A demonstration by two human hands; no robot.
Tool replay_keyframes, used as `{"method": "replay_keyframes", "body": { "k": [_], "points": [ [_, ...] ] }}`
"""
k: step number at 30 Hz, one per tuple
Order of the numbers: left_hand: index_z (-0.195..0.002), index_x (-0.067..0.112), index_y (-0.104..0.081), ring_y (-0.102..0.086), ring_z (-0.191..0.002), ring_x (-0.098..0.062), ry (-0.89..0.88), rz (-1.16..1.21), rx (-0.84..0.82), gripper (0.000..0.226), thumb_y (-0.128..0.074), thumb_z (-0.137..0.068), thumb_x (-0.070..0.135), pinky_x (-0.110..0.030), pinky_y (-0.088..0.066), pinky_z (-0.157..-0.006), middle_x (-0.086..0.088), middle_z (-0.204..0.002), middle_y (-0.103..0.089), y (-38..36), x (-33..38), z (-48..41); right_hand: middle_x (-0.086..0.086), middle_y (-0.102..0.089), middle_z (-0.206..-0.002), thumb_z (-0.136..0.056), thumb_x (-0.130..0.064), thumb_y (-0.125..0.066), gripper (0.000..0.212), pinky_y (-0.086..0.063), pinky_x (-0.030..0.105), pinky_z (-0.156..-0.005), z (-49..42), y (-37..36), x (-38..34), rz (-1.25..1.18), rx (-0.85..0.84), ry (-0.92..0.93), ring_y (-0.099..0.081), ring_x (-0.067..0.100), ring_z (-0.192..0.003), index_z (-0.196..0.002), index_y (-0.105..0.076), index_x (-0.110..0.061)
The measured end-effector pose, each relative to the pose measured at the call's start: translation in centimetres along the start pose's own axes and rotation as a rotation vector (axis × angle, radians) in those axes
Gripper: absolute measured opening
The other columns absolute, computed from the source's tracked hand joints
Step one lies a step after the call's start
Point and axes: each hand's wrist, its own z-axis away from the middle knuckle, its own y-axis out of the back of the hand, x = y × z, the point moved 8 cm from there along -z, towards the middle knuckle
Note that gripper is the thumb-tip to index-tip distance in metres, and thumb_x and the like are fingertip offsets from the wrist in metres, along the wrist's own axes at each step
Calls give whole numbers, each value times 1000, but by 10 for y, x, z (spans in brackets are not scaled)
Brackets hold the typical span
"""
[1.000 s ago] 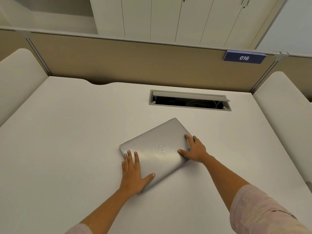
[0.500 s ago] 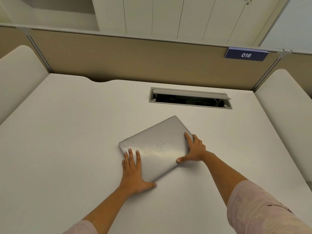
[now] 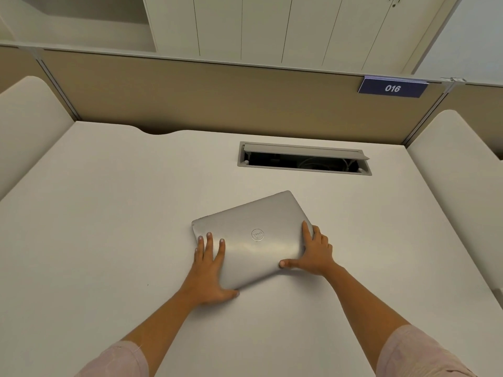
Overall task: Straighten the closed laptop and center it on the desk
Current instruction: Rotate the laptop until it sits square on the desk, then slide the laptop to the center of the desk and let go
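Observation:
A closed silver laptop lies flat on the white desk, skewed with its far right corner pointing toward the cable slot. My left hand grips its near left corner, fingers spread on the lid and thumb along the near edge. My right hand holds the right near corner, fingers along the right edge and thumb on the near edge.
An open grey cable slot is set into the desk behind the laptop. A beige partition with a blue 016 sign closes the back. Padded side panels rise on both sides.
The laptop has turned slightly, its lid less skewed than before. My left thumb has slid off the lid to the near edge, and my right hand has shifted to the corner.

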Motion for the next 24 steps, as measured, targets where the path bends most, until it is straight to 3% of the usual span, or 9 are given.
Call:
{"method": "replay_keyframes", "body": {
  "k": [4, 8, 12, 19, 24],
  "points": [
    [-151, 26, 7, 34, -137, -33, -90, -63, -21, 126, -58, -57, 80, -48, 5, -117, -6, -155, 27, 6, -9, -8, 9, -6, -155, -27, -98, -46, 152, -22, 44, -112, 13, -6, 0, -25, 103, -38, -21, 33, -137, -151, 6, -25],
    [-151, 27, 4, 29, -140, -32, -171, -120, -44, 120, -58, -61, 78, -42, 10, -115, -3, -155, 23, 11, -15, -14, 10, -6, -156, -42, -89, -61, 142, -20, 43, -112, 25, -13, -4, -87, 134, -67, -18, 33, -137, -151, 3, -23],
    [-150, 28, 3, 24, -142, -28, -231, -138, -65, 117, -60, -64, 75, -41, 10, -115, -1, -156, 20, 19, -23, -21, 10, -10, -154, -40, -92, -57, 143, -22, 43, -110, 36, -20, -9, -107, 192, -122, -21, 33, -135, -151, -1, -22],
    [-150, 31, 1, 24, -142, -21, -265, -81, -125, 116, -67, -64, 68, -43, -5, -117, 7, -157, 18, 28, -37, -31, 11, -11, -154, -44, -94, -51, 140, -27, 42, -108, 51, -31, -19, -109, 262, -196, -26, 34, -130, -151, -3, -18],
    [-150, 36, 1, 24, -143, -19, -277, -59, -148, 115, -68, -63, 65, -43, -4, -116, 10, -157, 18, 31, -44, -38, 16, -11, -154, -46, -97, -39, 139, -27, 43, -110, 53, -36, -25, -70, 291, -199, -26, 35, -132, -152, 0, -15]
  ]
}}
